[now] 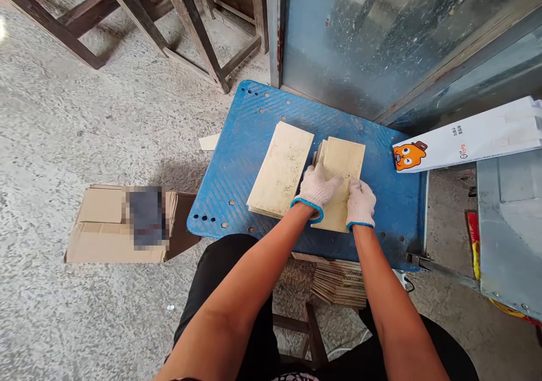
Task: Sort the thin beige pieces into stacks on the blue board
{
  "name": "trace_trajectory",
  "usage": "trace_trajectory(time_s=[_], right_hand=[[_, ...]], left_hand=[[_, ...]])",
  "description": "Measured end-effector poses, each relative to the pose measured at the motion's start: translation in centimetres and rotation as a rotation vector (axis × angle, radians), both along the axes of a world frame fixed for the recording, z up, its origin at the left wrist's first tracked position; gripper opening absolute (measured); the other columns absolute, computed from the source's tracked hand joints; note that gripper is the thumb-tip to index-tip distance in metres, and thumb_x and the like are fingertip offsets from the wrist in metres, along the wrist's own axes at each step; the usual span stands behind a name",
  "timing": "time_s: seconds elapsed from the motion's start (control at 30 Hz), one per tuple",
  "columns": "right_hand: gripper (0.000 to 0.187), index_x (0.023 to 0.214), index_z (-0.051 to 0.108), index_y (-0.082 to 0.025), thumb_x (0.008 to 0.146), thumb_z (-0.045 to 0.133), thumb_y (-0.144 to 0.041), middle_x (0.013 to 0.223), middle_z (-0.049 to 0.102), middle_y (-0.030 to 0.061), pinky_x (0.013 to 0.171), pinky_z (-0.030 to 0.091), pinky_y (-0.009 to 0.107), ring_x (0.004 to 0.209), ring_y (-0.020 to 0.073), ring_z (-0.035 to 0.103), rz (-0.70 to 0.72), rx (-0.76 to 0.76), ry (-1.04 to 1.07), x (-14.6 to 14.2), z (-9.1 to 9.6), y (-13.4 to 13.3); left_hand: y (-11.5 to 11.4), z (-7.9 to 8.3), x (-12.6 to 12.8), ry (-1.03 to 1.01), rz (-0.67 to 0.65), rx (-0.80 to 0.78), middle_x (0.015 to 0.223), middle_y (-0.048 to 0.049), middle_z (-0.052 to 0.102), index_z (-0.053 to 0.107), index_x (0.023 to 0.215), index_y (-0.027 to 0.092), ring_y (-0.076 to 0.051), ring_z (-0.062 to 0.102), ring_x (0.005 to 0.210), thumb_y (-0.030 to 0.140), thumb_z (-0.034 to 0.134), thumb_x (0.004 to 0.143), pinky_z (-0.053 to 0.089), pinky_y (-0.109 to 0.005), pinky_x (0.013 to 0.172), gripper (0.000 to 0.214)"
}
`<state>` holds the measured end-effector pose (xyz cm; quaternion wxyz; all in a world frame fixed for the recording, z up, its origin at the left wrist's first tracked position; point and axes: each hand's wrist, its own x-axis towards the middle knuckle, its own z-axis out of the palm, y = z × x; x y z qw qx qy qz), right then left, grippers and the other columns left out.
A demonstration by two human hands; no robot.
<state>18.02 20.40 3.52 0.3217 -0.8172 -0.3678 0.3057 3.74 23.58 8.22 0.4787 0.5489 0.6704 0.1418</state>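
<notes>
Your two gloved hands work near the centre of the frame, over the right-hand stack of thin, pale boards (pixel 346 152), which lies on a blue plastic platform (pixel 224 166). This stack sits directly beneath and between your hands: its top board reaches above them toward the upper part of the frame, and its lower end shows between your wrists. Your left hand (pixel 318 190) lies across the stack's left side, thumb spread away from the fingers and pointing right over the top board. Your right hand (pixel 361 203) is at the right edge, its fingers bent in toward the board; you cannot tell from this view whether they pinch it. At the upper left of this stack, several board edges show in a stepped row beside the top board.

Just left of your left hand lies the left-hand stack of boards (pixel 282 166), tilted in the frame, with dark specks on its top face. Below the platform's near edge, at lower centre, more stacked boards (pixel 339 279) show between your knees. A cardboard box (pixel 97 242) stands on the floor at left, with a blurred dark patch on it. At right, a white paper bag (pixel 478 132) with an orange cartoon figure lies across the platform's corner.
</notes>
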Motion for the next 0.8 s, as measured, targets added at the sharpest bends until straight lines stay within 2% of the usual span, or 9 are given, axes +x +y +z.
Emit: trace_trajectory(time_s=[0.1, 0.3, 0.53, 0.67, 0.8], right_hand=[[0.050, 0.109, 0.072, -0.017, 0.085, 0.043, -0.051, 0.106, 0.072, 0.0105, 0.080, 0.049, 0.030, 0.094, 0.0226, 0.063, 0.007, -0.089, -0.131, -0.2, 0.5, 0.1], [0.043, 0.096, 0.074, -0.021, 0.091, 0.039, -0.046, 0.100, 0.068, 0.0105, 0.082, 0.045, 0.031, 0.094, 0.0230, 0.059, 0.135, -0.201, -0.355, -0.7, 1.5, 0.8], [0.038, 0.086, 0.070, -0.022, 0.093, 0.039, -0.043, 0.086, 0.062, 0.0065, 0.072, 0.042, 0.029, 0.081, 0.0197, 0.053, 0.206, -0.214, -0.448, -0.8, 1.1, 0.8], [0.035, 0.092, 0.069, -0.022, 0.095, 0.040, -0.041, 0.089, 0.061, 0.0063, 0.072, 0.041, 0.029, 0.083, 0.0195, 0.053, 0.242, -0.234, -0.508, -0.9, 0.9, 0.9], [0.036, 0.109, 0.065, -0.021, 0.097, 0.039, -0.043, 0.103, 0.060, 0.0103, 0.076, 0.042, 0.032, 0.090, 0.0231, 0.055, 0.249, -0.294, -0.577, -1.3, 1.1, 0.9]], left_hand=[[0.1, -0.5, 0.5, -0.046, 0.036, -0.039, 0.131, -0.0156, 0.058, 0.051, 0.129, 0.018, -0.030, 0.058, 0.119, 0.053, 0.061, 0.082, 0.046, -0.035, 0.094, 0.059], [0.3, -0.6, 0.9, -0.064, 0.078, -0.064, 0.134, -0.0195, 0.058, 0.048, 0.128, 0.014, -0.031, 0.059, 0.121, 0.050, 0.062, 0.083, 0.047, -0.035, 0.094, 0.060], [0.6, -0.7, 1.0, -0.055, 0.090, -0.118, 0.140, -0.0218, 0.054, 0.037, 0.140, 0.012, -0.034, 0.055, 0.127, 0.048, 0.064, 0.082, 0.045, -0.038, 0.099, 0.073], [0.8, -1.1, 1.1, -0.057, 0.088, -0.110, 0.143, -0.0223, 0.051, 0.032, 0.144, 0.013, -0.035, 0.051, 0.131, 0.051, 0.067, 0.079, 0.044, -0.038, 0.101, 0.084], [0.8, -1.5, 0.9, -0.075, 0.090, -0.074, 0.140, -0.0202, 0.055, 0.031, 0.146, 0.016, -0.034, 0.055, 0.127, 0.054, 0.068, 0.077, 0.046, -0.039, 0.097, 0.087]])
